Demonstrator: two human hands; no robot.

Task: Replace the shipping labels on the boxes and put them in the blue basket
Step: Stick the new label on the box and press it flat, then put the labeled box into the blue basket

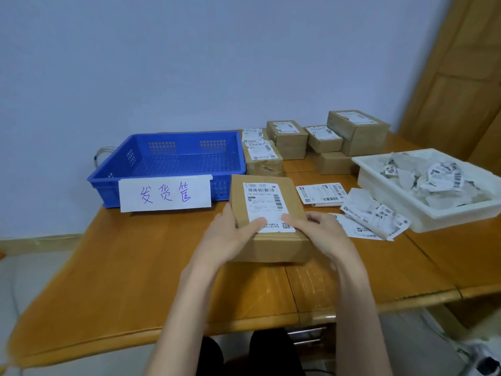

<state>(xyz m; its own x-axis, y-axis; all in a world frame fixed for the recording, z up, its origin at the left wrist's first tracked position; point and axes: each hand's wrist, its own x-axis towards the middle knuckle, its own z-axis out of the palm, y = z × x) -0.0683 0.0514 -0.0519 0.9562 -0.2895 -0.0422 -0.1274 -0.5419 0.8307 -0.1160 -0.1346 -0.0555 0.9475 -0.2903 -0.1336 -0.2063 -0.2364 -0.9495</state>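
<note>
Box point(267, 213), labelled, flat on table point(135, 267).
Long axis points away; left hand point(233, 234) and right hand point(322, 232) grip its near corners, thumbs on label point(267, 204).

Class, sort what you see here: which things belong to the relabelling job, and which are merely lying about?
Belongs to the job:
box in both hands
left hand
right hand
blue basket
stacked boxes
loose labels

Lying about:
white tray of crumpled paper
cable behind the basket

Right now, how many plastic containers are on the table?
2: the blue basket at the back left, and the white bin at the right, which holds crumpled labels. None seems hidden.
</note>
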